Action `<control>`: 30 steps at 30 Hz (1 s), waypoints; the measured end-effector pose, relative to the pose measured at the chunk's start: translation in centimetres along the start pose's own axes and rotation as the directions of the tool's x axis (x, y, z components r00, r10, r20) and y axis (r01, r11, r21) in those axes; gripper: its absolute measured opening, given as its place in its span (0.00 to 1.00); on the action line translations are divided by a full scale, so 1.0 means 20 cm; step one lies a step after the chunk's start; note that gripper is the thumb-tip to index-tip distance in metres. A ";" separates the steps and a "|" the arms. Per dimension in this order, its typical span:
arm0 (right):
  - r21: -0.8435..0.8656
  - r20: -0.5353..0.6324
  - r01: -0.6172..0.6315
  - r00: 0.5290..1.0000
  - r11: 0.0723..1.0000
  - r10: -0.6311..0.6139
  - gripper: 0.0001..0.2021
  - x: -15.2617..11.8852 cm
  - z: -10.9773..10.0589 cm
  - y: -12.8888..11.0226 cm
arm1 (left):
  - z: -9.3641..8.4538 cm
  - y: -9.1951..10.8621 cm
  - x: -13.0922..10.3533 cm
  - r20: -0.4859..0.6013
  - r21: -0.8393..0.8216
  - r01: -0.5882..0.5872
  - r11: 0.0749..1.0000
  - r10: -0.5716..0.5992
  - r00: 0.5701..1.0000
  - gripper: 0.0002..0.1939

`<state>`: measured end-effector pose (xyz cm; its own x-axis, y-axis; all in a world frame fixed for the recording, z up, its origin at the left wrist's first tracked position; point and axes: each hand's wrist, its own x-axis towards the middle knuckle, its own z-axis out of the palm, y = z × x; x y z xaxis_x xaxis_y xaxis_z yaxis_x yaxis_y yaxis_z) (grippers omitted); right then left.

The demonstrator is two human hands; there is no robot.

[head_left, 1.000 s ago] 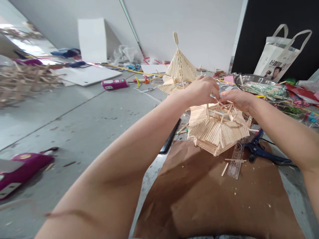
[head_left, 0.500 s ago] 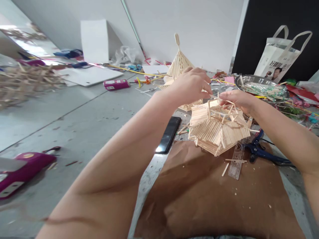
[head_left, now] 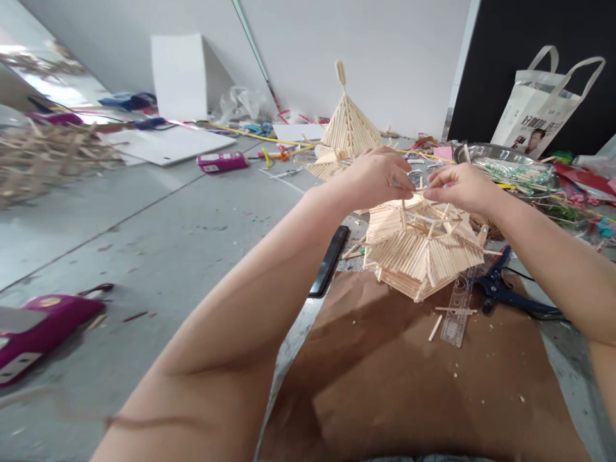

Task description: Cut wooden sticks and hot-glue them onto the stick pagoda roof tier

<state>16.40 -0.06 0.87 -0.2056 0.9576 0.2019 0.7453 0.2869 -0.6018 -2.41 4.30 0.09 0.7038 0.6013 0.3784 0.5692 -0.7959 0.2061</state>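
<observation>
Head camera: maker's left hand (head_left: pixel 385 176) and right hand (head_left: pixel 452 186) pinch a thin wooden stick (head_left: pixel 419 190) over the far side of a tiered stick model (head_left: pixel 404 250). Model sits at far edge of brown paper (head_left: pixel 385 372); clear ruler (head_left: pixel 455 324) just in front, blue cutter (head_left: pixel 507 296) right.

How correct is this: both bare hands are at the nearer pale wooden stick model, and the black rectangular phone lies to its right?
The side is wrong: in the head view, the black rectangular phone lies left of the nearer pale wooden stick model. The rest stands.
</observation>
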 end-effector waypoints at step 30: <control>0.199 0.256 -0.204 0.955 0.959 0.150 0.07 0.06 0.02 0.01 | 0.19 0.10 -0.12 0.103 -0.920 0.292 0.262 -0.557 0.824 0.04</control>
<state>15.96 1.16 0.72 -0.2465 0.9644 -0.0955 0.6305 0.0848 -0.7716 -1.39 1.52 -3.87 0.3062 0.9462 0.1042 -0.0365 -0.0978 0.9945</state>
